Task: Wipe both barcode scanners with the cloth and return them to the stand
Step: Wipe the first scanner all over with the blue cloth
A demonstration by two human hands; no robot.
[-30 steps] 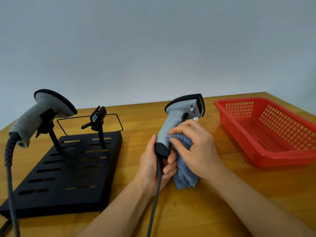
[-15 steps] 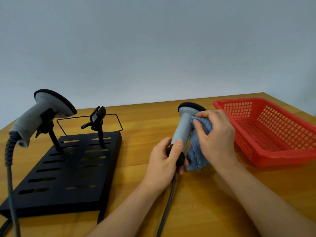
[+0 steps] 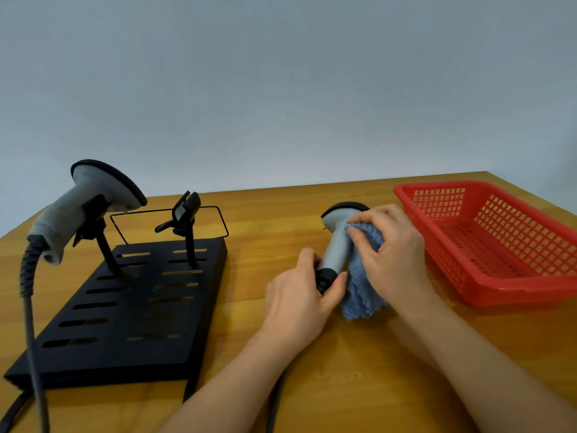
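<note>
The person's left hand (image 3: 301,295) is gripping the black butt end of a grey, pistol-shaped barcode scanner (image 3: 338,242), holding it head-up just above the wooden worktop (image 3: 281,210). The right hand (image 3: 390,245) is curling round a crumpled blue cloth (image 3: 362,295) and pressing it against the scanner's neck and head, so the wiping step is, by the look of it, under way on this scanner. A second grey barcode scanner (image 3: 78,207) is sitting in the left cradle of the black slotted metal stand (image 3: 131,307); the right cradle clip (image 3: 184,210) is standing empty. A red plastic mesh basket (image 3: 499,289) is lying near the right hand. Next, the wiped scanner probably needs carrying left and seating in that empty clip, minding its trailing cable.
</note>
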